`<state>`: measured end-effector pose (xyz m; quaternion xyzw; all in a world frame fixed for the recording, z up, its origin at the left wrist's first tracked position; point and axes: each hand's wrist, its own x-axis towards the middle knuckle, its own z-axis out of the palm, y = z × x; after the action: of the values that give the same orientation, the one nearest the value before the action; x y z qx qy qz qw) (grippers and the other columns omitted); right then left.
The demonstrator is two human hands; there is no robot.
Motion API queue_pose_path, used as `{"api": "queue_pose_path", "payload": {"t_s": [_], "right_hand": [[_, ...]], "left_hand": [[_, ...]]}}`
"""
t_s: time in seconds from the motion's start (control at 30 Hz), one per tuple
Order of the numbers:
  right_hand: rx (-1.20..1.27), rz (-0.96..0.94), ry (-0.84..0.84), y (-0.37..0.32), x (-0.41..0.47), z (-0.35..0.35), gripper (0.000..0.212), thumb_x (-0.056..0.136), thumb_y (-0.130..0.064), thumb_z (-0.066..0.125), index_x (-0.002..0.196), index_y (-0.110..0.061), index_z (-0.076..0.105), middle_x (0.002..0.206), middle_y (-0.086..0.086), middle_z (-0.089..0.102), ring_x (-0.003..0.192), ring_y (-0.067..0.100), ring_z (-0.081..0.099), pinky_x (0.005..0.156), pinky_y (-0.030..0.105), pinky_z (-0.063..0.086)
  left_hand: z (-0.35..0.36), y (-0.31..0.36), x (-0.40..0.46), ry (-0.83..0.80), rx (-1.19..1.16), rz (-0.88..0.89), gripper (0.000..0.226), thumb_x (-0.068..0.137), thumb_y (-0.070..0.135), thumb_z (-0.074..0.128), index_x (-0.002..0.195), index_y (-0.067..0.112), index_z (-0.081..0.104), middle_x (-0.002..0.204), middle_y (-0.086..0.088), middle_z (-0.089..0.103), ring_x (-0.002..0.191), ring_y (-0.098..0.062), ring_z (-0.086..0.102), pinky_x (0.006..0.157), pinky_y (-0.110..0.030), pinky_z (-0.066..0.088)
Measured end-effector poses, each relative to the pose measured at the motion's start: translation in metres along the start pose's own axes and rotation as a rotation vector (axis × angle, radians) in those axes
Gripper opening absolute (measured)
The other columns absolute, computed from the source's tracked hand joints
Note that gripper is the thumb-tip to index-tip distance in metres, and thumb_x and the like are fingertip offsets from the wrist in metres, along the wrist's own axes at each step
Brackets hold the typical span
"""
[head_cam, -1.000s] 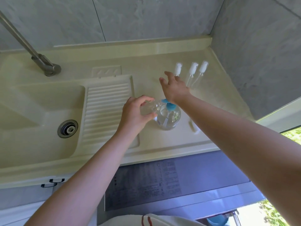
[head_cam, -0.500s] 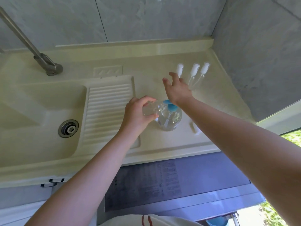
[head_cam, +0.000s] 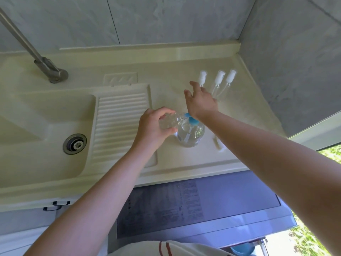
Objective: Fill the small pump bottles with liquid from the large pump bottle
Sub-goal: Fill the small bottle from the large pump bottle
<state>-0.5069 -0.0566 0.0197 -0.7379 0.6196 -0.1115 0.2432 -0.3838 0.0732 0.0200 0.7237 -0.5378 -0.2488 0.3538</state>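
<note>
Small pump bottle [head_cam: 170, 121] lay tipped in left hand [head_cam: 154, 129], mouth at blue pump head [head_cam: 191, 120] of large pump bottle [head_cam: 191, 133].

Sink basin w/ drain [head_cam: 74, 144] sat at 9 o'clock, ribbed drainboard [head_cam: 121, 121] just right of it. Left hand's fingers curled round the small bottle at ctr. Large bottle stood upright on counter [head_cam: 184, 159], touching it. Right hand [head_cam: 201, 101] was over the pump, palm down, fingers spread, gripping nothing. Three white pump tops w/ tubes [head_cam: 218, 78] lay at 1 o'clock.
</note>
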Motion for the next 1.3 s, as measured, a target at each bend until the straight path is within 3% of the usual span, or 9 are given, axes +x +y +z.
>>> {"api": "queue_pose_path", "payload": {"t_s": [0.13,0.33,0.43,0.53,0.67,0.8,0.93,1.03,1.3], "right_hand": [[0.156,0.007,-0.06,-0.0046,0.0061,-0.0046,0.052,0.103,-0.042,0.03,0.153,-0.027,0.026,0.148,0.012,0.042,0.137,0.034,0.04,0.114,0.048,0.028],[0.049,0.003,-0.021,0.001,0.0022,0.0011,0.05,0.103,-0.04,0.029,0.152,-0.03,0.027,0.151,0.008,0.042,0.136,0.032,0.041,0.111,0.047,0.029],[0.175,0.016,-0.075,-0.0022,0.0083,-0.0018,0.051,0.103,-0.041,0.031,0.153,-0.029,0.026,0.149,0.011,0.042,0.136,0.034,0.041,0.114,0.048,0.029],[0.057,-0.01,-0.086,0.0006,0.004,0.0017,0.05,0.103,-0.036,0.031,0.152,-0.03,0.028,0.147,0.009,0.045,0.134,0.033,0.042,0.111,0.047,0.03],[0.007,-0.054,0.034,-0.0018,0.0025,-0.0005,0.049,0.102,-0.035,0.031,0.15,-0.028,0.03,0.146,0.008,0.046,0.135,0.032,0.041,0.111,0.046,0.028],[0.256,0.006,-0.126,-0.0004,0.005,-0.0005,0.049,0.1,-0.024,0.033,0.149,-0.025,0.032,0.143,0.014,0.047,0.131,0.032,0.046,0.11,0.044,0.036],[0.104,-0.036,-0.042,0.0029,-0.0005,-0.0002,0.049,0.097,-0.022,0.033,0.146,-0.027,0.036,0.142,0.009,0.05,0.131,0.031,0.046,0.108,0.048,0.036],[0.213,-0.045,-0.069,-0.001,0.0026,-0.0005,0.05,0.098,-0.019,0.034,0.148,-0.025,0.033,0.144,0.013,0.046,0.133,0.031,0.045,0.11,0.048,0.035],[0.172,0.004,-0.071,0.0028,0.0036,0.0027,0.047,0.101,-0.026,0.036,0.148,-0.025,0.035,0.15,0.012,0.038,0.131,0.035,0.045,0.111,0.047,0.034]], "left_hand": [[-0.0001,-0.0007,0.0,-0.001,0.001,0.01,0.048,0.069,0.021,0.086,0.11,0.036,0.067,0.102,-0.004,0.056,0.099,-0.014,0.057,0.092,-0.025,0.042],[0.0018,-0.0013,-0.0014,-0.014,0.021,0.004,0.048,0.069,0.02,0.086,0.112,0.035,0.067,0.103,-0.003,0.056,0.096,-0.011,0.055,0.089,-0.021,0.039],[0.0012,-0.0021,-0.0008,-0.004,-0.009,-0.004,0.047,0.07,0.019,0.086,0.111,0.034,0.068,0.102,0.001,0.054,0.094,-0.006,0.054,0.084,-0.011,0.036],[0.0019,-0.0031,-0.0001,-0.002,0.0,-0.01,0.047,0.07,0.019,0.086,0.11,0.034,0.068,0.101,0.002,0.053,0.092,-0.002,0.053,0.08,0.0,0.031],[0.0032,-0.0014,-0.0006,-0.004,0.007,-0.001,0.047,0.07,0.02,0.086,0.111,0.034,0.067,0.101,0.002,0.053,0.094,-0.005,0.054,0.08,0.002,0.03],[0.0029,-0.0029,0.0,0.008,0.007,0.006,0.048,0.069,0.019,0.086,0.111,0.033,0.068,0.1,0.002,0.053,0.095,-0.006,0.055,0.081,0.001,0.031],[0.0027,-0.0026,0.0008,0.003,0.021,0.006,0.049,0.068,0.019,0.087,0.112,0.034,0.068,0.099,0.002,0.053,0.093,-0.006,0.054,0.081,0.0,0.032],[0.0025,-0.0026,0.0005,-0.002,-0.002,0.001,0.049,0.069,0.019,0.086,0.111,0.034,0.068,0.099,0.003,0.053,0.09,0.0,0.053,0.083,-0.007,0.037],[0.003,-0.0017,0.0005,-0.008,-0.001,-0.012,0.047,0.069,0.019,0.086,0.111,0.033,0.069,0.104,-0.003,0.057,0.094,-0.003,0.054,0.078,0.004,0.03]]}}
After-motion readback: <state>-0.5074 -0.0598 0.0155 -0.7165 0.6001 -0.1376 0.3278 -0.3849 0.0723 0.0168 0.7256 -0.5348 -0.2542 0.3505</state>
